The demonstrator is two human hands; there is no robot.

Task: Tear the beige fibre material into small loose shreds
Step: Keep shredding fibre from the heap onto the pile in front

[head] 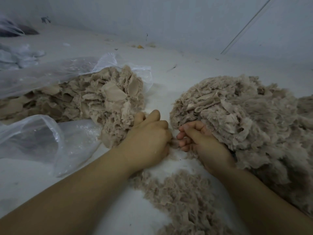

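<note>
A heap of beige fibre in flat, coarse chunks point(94, 99) spills from a clear plastic bag at the left. A fluffier mound of torn fibre point(240, 116) fills the right side. Loose shreds point(177, 197) lie on the white floor between my forearms. My left hand point(149, 138) and my right hand point(201, 141) meet in the middle, fingers curled. Together they pinch a small piece of beige fibre point(174, 143), mostly hidden by the fingers. My right hand rests against the foot of the right mound.
Clear plastic bags point(50, 141) lie crumpled at the left, one under the coarse heap. A pale wall point(169, 22) runs close behind, with small scraps point(140, 46) along its base. White floor point(169, 75) shows between the two heaps.
</note>
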